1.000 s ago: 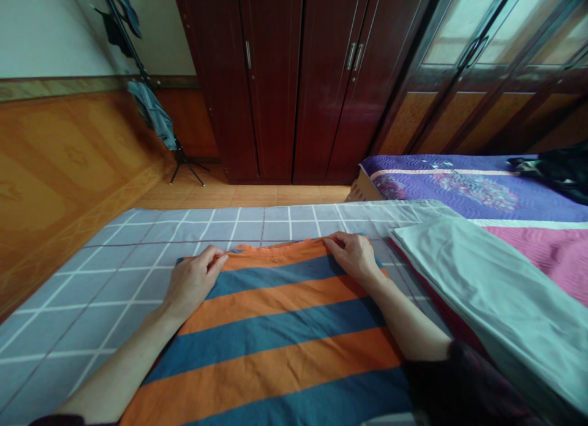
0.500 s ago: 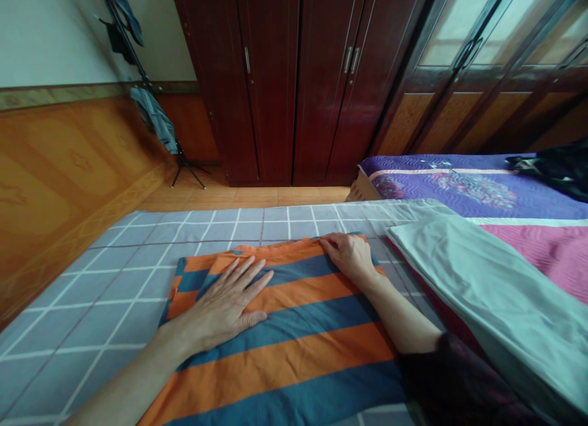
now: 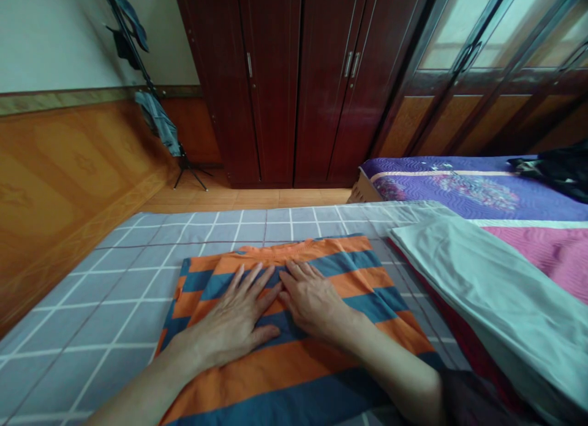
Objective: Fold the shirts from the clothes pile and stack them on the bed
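Note:
An orange and blue striped shirt point(image 3: 275, 374) lies on the grey checked bed sheet point(image 3: 124, 309), its collar side toward the far edge. My left hand point(image 3: 239, 315) rests flat on the shirt with its fingers spread. Close beside it, my right hand point(image 3: 312, 294) lies palm down on the stripes, fingers slightly bent and apart, nearly touching my left fingers. Neither hand holds anything.
A folded pale green cloth point(image 3: 496, 279) lies over dark red fabric at the right. Beyond it are a pink cover point(image 3: 546, 254) and a purple flowered mattress point(image 3: 459, 181). A dark red wardrobe point(image 3: 271, 107) and a black coat stand point(image 3: 147, 76) are behind.
My right hand has left the shirt's upper right edge and moved left to its middle, next to my left hand. The shirt's right side now spreads out wider.

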`<state>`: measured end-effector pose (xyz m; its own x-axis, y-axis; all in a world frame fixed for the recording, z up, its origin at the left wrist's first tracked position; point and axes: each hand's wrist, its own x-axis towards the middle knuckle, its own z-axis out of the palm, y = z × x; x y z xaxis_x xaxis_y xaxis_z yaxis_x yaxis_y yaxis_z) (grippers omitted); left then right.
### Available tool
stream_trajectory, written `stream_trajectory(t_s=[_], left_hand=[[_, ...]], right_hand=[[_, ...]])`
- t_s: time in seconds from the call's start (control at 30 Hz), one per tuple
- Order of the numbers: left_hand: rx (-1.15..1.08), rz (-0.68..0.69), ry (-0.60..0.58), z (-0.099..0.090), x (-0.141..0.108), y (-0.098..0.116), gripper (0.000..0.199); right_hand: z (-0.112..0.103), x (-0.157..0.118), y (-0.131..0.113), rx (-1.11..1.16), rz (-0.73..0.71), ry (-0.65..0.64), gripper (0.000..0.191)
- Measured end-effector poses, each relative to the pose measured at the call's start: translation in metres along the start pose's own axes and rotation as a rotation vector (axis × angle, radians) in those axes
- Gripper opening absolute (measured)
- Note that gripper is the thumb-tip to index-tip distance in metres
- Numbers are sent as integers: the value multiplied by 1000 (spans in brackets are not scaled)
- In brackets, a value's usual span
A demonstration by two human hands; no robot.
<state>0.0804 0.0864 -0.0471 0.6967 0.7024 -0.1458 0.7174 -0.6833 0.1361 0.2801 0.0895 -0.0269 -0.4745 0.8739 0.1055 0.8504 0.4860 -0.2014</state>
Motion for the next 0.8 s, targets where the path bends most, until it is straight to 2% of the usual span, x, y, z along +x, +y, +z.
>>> stream_trajectory(t_s=[0.1, 0.2, 0.33, 0.47, 0.53, 0.63, 0.67, 0.77, 0.8], left_hand=[[-19, -6, -17, 1, -1, 0, 70], [-43, 2, -26, -2, -2, 0, 70], [-64, -11, -41, -6, -2, 1, 71], [-71, -14, -28, -7, -2, 2, 73], [-73, -13, -27, -6, -3, 2, 73], [-67, -17, -16, -5, -3, 1, 73], [-65, -19, -13, -5, -3, 0, 74], [-75, -28, -29, -5, -3, 1, 75], [-80, -32, -40, -5, -3, 2, 75]], right_hand=[[17, 3, 14, -19, 70, 44, 51], [22, 6, 30, -55, 187, 58, 58], [21, 7, 43, -107, 141, 58, 62], [20, 7, 49, -206, 367, 95, 69], [20, 6, 47, -204, 307, 101, 69], [20, 6, 46, -147, 63, 38, 64], [20, 7, 48, -149, 69, 21, 63], [18, 8, 52, -239, 326, 61, 64], [18, 8, 51, -260, 365, 86, 63]])
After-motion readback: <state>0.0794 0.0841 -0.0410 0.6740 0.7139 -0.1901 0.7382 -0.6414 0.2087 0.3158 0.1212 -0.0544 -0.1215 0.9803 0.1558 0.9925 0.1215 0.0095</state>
